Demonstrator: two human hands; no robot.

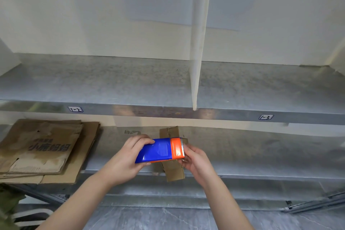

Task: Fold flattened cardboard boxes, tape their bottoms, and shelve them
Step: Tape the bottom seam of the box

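Note:
My left hand (pixel 128 157) grips the blue body of a blue and orange tape dispenser (pixel 160 150), held over the lower metal shelf (pixel 261 157). My right hand (pixel 196 160) pinches at the orange toothed end of the dispenser. Under the dispenser lies a small piece of cardboard (pixel 174 171), partly hidden, sticking out past the shelf's front edge. A stack of flattened cardboard boxes (pixel 44 149) with printed characters lies on the lower shelf at the left.
The upper metal shelf (pixel 112 84) is split by a white upright divider (pixel 197 43), with labels on its front edge. A white wall with a paper sign stands behind. Grey tiled floor (pixel 168 218) lies below. Green cloth shows at the bottom left.

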